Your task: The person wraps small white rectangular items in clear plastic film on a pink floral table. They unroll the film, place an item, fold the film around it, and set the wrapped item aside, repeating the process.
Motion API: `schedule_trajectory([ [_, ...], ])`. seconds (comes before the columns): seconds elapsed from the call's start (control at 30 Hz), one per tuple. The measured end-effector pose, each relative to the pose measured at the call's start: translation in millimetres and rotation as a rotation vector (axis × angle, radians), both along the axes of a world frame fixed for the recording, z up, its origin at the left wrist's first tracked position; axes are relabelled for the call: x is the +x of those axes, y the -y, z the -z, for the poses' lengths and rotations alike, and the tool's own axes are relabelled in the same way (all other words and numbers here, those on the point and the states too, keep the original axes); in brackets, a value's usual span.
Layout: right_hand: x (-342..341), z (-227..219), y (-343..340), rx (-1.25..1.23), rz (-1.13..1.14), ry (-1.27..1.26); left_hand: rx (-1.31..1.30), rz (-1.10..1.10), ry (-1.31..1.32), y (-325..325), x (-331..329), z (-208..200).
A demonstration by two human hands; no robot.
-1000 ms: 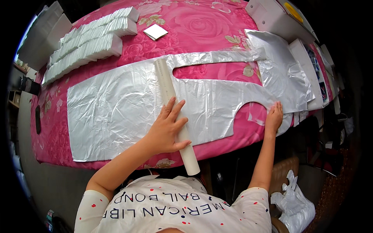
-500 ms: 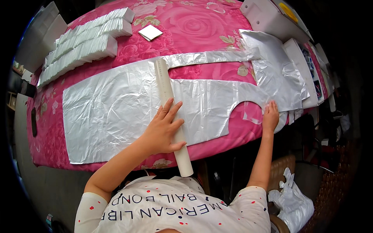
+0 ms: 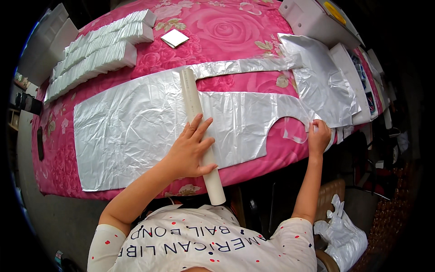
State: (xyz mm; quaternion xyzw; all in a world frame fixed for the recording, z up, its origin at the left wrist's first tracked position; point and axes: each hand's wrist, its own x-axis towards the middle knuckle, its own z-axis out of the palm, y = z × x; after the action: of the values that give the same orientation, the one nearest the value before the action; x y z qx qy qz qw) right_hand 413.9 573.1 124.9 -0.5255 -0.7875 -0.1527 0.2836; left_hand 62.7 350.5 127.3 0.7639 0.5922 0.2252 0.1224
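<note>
A thin silvery-white plastic apron [image 3: 131,136] lies spread flat, with a cut-out curve and a long strip toward the right. Across it rests a pale plastic pipe [image 3: 192,96], its near end jutting past the table's front edge. My left hand [image 3: 192,152] presses on the pipe with fingers spread. At the apron's right end, my right hand [image 3: 319,135] has its fingertips pinched together on the plastic by the curve. Beyond that hand lies a stack of similar plastic sheets [image 3: 319,77].
A pink floral cloth [image 3: 226,31] covers the table. Rows of folded white packets [image 3: 97,63] stand at the far left, and one folded square [image 3: 175,38] lies apart. White foam boxes [image 3: 312,22] are at the far right. A white plastic bag [image 3: 346,235] sits lower right.
My right hand has gone from lying flat on the plastic to pinching it, its fingers curled in. My left hand and the pipe have stayed in place.
</note>
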Motion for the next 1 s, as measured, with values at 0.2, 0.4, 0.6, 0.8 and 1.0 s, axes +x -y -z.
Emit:
schedule_trajectory([
  [0.2, 2, 2, -6, -0.332, 0.118, -0.067, -0.012, -0.001, -0.001, -1, 1, 0],
  [0.4, -57, -18, 25, -0.772, -0.116, -0.674, 0.025, -0.017, 0.010, -2, 6, -8],
  [0.6, -156, -40, 110, -0.842, -0.317, -0.598, -0.418, -0.233, 1.144, -22, 29, -21],
  [0.8, -203, -38, 169, -0.740, -0.680, -0.376, -0.865, -0.323, 1.400, -38, 0, -31],
  [1.0, -200, -44, 199, -0.791, -0.994, -0.339, -0.793, -0.275, 1.341, 12, -84, -37],
])
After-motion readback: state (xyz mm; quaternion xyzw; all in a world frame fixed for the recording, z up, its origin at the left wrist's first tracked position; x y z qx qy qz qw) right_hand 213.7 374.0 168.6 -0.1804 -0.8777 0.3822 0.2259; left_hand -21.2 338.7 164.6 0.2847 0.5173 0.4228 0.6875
